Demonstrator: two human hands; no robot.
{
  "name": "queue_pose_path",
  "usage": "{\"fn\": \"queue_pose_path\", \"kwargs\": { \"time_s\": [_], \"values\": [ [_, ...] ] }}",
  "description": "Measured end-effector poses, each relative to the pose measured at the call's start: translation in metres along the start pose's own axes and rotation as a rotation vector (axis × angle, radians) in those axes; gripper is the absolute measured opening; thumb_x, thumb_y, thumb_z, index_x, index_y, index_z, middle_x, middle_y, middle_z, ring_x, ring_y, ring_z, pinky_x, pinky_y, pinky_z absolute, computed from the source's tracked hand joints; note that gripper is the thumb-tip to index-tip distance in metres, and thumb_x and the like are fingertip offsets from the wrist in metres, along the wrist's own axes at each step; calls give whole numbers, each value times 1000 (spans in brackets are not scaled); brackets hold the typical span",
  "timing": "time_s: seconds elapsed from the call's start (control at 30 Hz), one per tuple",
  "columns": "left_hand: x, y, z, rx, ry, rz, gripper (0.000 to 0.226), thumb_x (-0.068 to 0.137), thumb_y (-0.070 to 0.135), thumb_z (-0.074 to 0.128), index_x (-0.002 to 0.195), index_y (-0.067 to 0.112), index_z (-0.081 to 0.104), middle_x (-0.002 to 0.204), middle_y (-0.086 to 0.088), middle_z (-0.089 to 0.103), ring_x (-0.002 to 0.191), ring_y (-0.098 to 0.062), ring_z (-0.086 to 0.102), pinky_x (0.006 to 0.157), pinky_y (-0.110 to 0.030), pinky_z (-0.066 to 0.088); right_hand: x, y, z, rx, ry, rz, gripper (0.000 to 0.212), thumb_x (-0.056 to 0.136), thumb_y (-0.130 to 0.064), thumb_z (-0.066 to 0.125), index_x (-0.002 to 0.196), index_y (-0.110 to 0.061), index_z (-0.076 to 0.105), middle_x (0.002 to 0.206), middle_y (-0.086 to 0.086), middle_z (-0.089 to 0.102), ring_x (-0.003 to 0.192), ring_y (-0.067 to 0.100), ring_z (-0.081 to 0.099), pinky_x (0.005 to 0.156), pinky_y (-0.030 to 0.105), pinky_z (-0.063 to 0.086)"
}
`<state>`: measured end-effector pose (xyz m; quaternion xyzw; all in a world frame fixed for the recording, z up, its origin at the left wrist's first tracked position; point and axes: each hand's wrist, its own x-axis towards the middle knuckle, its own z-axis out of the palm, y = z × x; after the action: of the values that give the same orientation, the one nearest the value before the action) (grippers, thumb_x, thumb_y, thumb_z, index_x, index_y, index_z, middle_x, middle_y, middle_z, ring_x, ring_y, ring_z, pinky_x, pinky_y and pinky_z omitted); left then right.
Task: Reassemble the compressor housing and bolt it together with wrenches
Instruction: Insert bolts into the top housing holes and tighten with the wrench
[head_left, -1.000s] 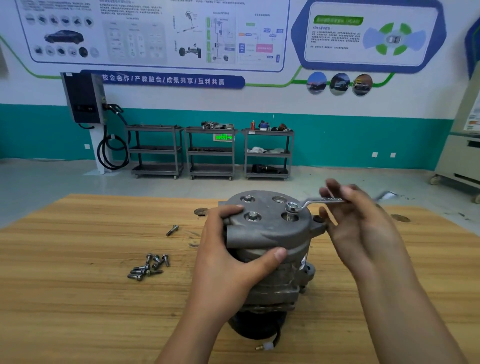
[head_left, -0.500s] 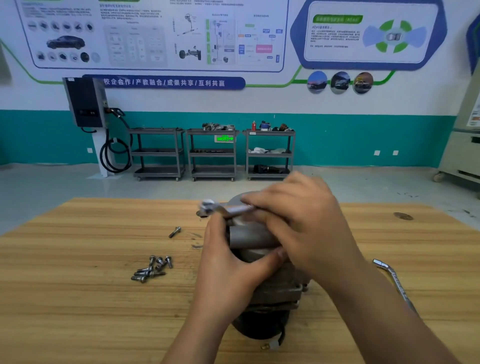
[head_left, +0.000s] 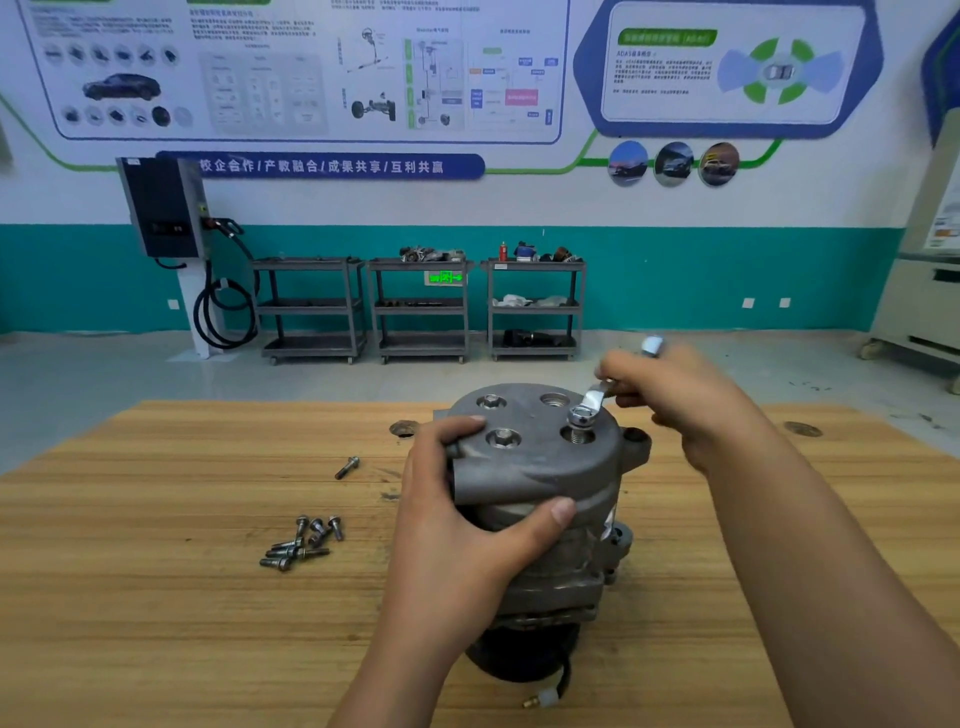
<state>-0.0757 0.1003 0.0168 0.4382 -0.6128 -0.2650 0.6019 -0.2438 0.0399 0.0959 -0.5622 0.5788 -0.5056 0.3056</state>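
Closed around the handle of a slim bright-steel ring wrench (head_left: 594, 399), the right grip (head_left: 670, 400) is held just beyond the far right edge of the compressor. Its fingers are curled over the shank, and the tool's far end pokes out above the knuckles. The wrench's ring is seated over a silver hex-headed bolt (head_left: 581, 422) that stands proud of its hole with threads showing, so it is judged to be only part-way run down.

The left grip (head_left: 457, 519) is wrapped round the near left side of the grey cast-metal compressor housing (head_left: 545, 467). The thumb is laid across the near face and the fingertips are hooked over the top rim, presumably so that the body is braced against the turning force. The housing stands upright at the middle of the pale wooden worktop (head_left: 156, 597), on its black pulley end (head_left: 519, 660).

Two seated bolts (head_left: 503, 438) are seen in the end plate, and one far hole is open. To the near left, loose silver bolts (head_left: 298, 543) are clustered within reach, with a single bolt (head_left: 347, 466) lying apart, farther back.
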Motion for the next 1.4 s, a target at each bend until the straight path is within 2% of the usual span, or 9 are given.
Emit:
{"fn": "queue_pose_path", "kwargs": {
  "time_s": [0.13,0.23,0.4,0.5,0.67,0.9,1.03,1.27,1.4],
  "values": [
    [2,2,3,5,-8,-2,68,44,54,78,102,56,42,105,36,49,93,12,54,67,-3,43,-32,28,12,767,295,-120,16,85,-9,59,94,-18,51,90,2,73,98,18,60,78,30,41],
    [2,2,3,-7,-4,-2,69,42,55,77,101,56,42,107,31,51,96,7,56,68,-6,44,-62,33,19,969,363,-405,20,90,-1,49,90,-21,51,76,0,72,84,15,67,79,25,52],
    [0,4,3,-29,-4,15,67,41,55,75,100,52,45,112,17,55,102,-7,59,86,-33,52,-99,30,35,236,322,-889,7,94,-25,50,97,-28,56,90,1,66,95,11,62,87,17,44],
    [1,5,2,-73,-50,7,60,44,50,72,97,55,44,113,3,59,99,-15,62,83,-37,54,-102,20,35,-244,227,-1003,9,82,-6,63,89,-10,65,91,1,67,95,12,57,86,19,42],
    [2,3,1,-53,-37,15,59,43,52,70,95,55,43,93,10,67,83,-1,65,61,-16,47,-90,-36,28,-784,-69,-908,18,85,-23,60,100,-20,70,91,-4,68,86,16,50,76,30,41],
    [1,2,1,-34,-5,25,66,43,51,78,99,57,43,102,32,54,92,8,59,73,-11,48,-39,-53,44,-655,-199,-623,19,85,-40,62,86,-24,71,82,-2,68,79,14,59,69,30,46],
    [0,0,-2,-80,-20,-11,70,41,54,78,103,53,46,102,34,54,89,3,63,77,-33,57,0,-46,36,-762,-151,-394,17,83,-29,60,77,-14,63,68,2,57,64,18,52,51,27,36],
    [-1,0,-2,-67,-20,15,70,41,57,76,104,53,45,106,39,51,92,10,59,70,-13,51,4,15,13,162,-32,-21,15,82,-23,56,93,-14,53,99,7,60,96,21,55,67,33,36],
    [0,-1,-1,-50,-13,29,69,41,57,75,103,54,45,106,36,51,94,9,58,69,-5,44,-29,38,9,729,278,-238,16,87,-7,56,96,-20,54,91,-2,73,97,13,64,88,34,43]
  ]
}}
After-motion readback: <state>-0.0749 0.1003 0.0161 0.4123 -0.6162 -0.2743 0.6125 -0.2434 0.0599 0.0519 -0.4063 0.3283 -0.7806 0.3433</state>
